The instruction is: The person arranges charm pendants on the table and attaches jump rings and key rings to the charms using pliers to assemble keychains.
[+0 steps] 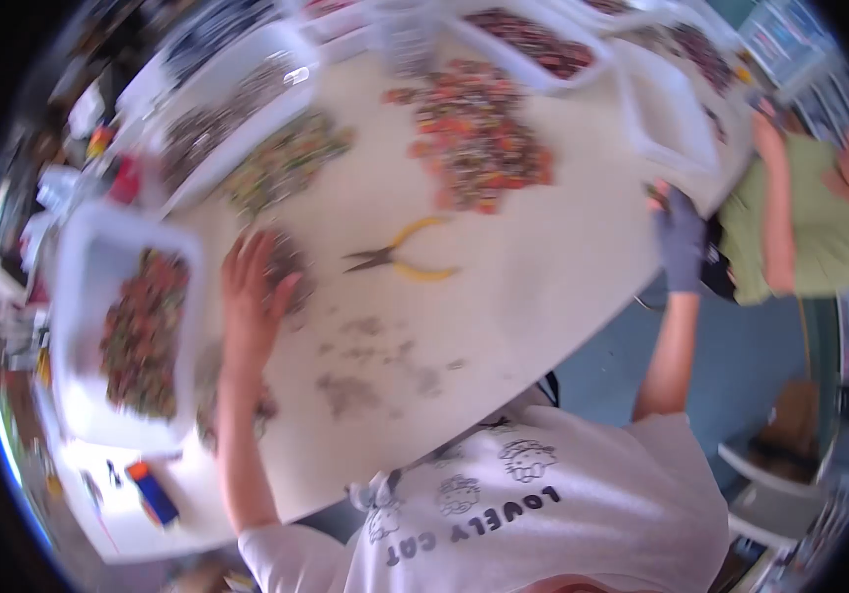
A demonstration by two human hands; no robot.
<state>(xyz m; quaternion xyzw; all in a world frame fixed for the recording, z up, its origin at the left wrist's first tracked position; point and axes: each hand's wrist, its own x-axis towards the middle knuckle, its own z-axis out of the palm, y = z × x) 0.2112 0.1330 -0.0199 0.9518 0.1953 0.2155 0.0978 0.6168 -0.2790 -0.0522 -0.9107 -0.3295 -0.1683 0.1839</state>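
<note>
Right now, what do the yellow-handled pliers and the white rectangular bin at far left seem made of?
Yellow-handled pliers: dark, probably metal jaws; bright grips, likely plastic or rubber. White rectangular bin: likely smooth moulded plastic, from its rounded corners and milky walls. Blur hides gloss.

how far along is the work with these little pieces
Looks partway. Done, it seems: the pieces already in the left tray. In hand: left hand at a dark pile; right hand too blurred to judge. Probably left: the red-orange heap and grey bits loose on the table.
</note>
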